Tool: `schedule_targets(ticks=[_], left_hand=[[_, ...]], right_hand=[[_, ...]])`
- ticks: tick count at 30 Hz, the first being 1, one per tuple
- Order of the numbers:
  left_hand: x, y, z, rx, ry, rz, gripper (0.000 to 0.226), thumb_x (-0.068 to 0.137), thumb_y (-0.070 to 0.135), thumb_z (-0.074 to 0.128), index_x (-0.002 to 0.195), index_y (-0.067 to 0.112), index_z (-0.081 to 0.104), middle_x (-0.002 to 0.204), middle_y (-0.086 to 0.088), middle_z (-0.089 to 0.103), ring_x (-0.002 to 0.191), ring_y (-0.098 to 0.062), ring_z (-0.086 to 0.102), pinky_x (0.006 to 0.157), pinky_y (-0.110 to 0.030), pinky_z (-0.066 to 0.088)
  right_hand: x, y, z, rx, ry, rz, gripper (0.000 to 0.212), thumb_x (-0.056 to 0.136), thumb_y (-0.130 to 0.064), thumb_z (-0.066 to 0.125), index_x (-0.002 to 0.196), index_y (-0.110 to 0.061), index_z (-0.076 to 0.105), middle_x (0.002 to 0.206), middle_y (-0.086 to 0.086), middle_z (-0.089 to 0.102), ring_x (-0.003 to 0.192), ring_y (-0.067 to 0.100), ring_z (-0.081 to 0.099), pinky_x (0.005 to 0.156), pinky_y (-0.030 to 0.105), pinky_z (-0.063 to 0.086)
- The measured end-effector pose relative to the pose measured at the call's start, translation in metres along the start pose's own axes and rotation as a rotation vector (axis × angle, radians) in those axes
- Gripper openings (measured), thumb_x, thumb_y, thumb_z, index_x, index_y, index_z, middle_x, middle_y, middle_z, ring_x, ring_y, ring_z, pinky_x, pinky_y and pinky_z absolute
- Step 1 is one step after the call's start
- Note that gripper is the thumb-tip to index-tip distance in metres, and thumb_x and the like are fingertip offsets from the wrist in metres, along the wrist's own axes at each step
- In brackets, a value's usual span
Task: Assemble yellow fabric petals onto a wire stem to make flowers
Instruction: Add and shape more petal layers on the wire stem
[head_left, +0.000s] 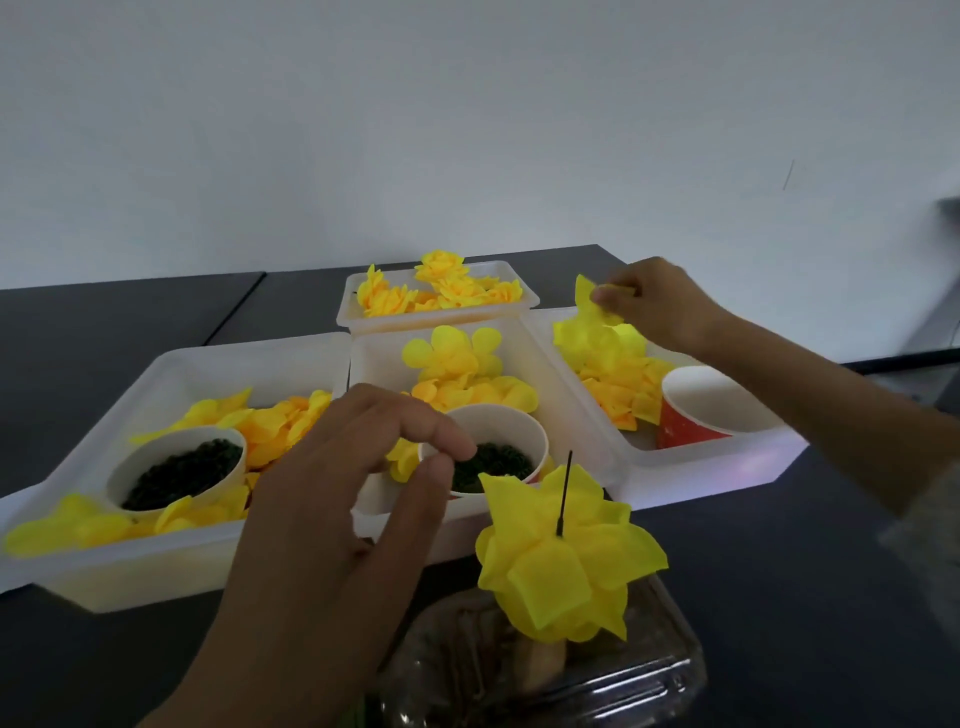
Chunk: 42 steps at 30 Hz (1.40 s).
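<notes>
A half-built yellow flower stands upright in the foreground, with the black wire stem poking up through its layered fabric petals. My left hand hovers left of it over a paper cup of dark green bits. Its thumb and forefinger tips nearly meet, and I cannot see anything between them. My right hand reaches over the right tray and pinches a single yellow petal lifted above the petal pile.
Several white trays sit on the dark table: a left tray with petals and a cup of green bits, a middle tray with petals, and a back tray of finished flowers. There is also a red paper cup and a clear plastic box under the flower.
</notes>
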<state>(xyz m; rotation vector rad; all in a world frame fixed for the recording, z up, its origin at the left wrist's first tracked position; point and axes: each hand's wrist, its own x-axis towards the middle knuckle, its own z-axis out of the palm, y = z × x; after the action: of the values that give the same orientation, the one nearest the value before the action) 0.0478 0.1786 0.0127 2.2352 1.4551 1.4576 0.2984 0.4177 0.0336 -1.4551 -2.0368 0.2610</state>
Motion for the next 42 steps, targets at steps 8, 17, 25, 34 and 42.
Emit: schedule_targets(ticks=[8, 17, 25, 34, 42], left_hand=[[-0.003, 0.014, 0.009, -0.234, -0.027, -0.198, 0.041, 0.092, 0.051, 0.037, 0.107, 0.029, 0.068, 0.101, 0.015, 0.067, 0.097, -0.002, 0.06, 0.073, -0.007, 0.041], [0.011, 0.038, 0.015, -0.545, -0.133, -0.446, 0.044, 0.101, 0.028, 0.041, 0.067, 0.021, 0.069, 0.058, 0.005, 0.062, 0.048, -0.005, 0.049, 0.048, -0.017, 0.038], [0.016, 0.034, 0.02, -0.49, -0.164, -0.547, 0.043, 0.102, 0.02, 0.043, 0.064, 0.01, 0.06, 0.041, 0.008, 0.049, 0.035, 0.001, 0.037, 0.038, -0.009, 0.029], [0.02, 0.026, 0.029, -0.435, -0.145, -0.525, 0.041, 0.102, 0.025, 0.042, 0.069, 0.007, 0.061, 0.041, 0.009, 0.046, 0.034, 0.0, 0.037, 0.039, -0.008, 0.029], [0.017, 0.01, 0.037, -0.254, -0.168, -0.508, 0.046, 0.1, 0.021, 0.049, 0.067, -0.007, 0.063, 0.036, 0.011, 0.044, 0.034, -0.001, 0.04, 0.04, -0.009, 0.03]], right_hand=[[-0.101, -0.081, -0.053, 0.833, -0.394, -0.04, 0.041, 0.093, -0.033, 0.051, 0.054, -0.024, 0.06, 0.056, -0.002, 0.035, 0.048, 0.01, 0.029, 0.044, 0.021, 0.024], [-0.141, -0.105, -0.046, 0.93, -0.546, 0.055, 0.034, 0.081, -0.04, 0.057, 0.054, -0.019, 0.053, 0.054, -0.001, 0.04, 0.044, 0.009, 0.03, 0.042, 0.019, 0.022], [-0.154, -0.08, -0.038, 0.828, -0.471, 0.156, 0.053, 0.097, -0.048, 0.043, 0.056, -0.019, 0.061, 0.054, 0.002, 0.048, 0.042, 0.013, 0.032, 0.04, 0.02, 0.027], [-0.166, -0.069, -0.031, 0.698, -0.421, 0.209, 0.047, 0.097, -0.028, 0.049, 0.051, -0.02, 0.057, 0.05, 0.003, 0.048, 0.04, 0.013, 0.034, 0.04, 0.022, 0.026], [-0.175, -0.06, -0.019, 0.699, -0.451, 0.242, 0.048, 0.096, -0.029, 0.049, 0.049, -0.02, 0.056, 0.049, 0.003, 0.049, 0.041, 0.014, 0.034, 0.04, 0.02, 0.027]])
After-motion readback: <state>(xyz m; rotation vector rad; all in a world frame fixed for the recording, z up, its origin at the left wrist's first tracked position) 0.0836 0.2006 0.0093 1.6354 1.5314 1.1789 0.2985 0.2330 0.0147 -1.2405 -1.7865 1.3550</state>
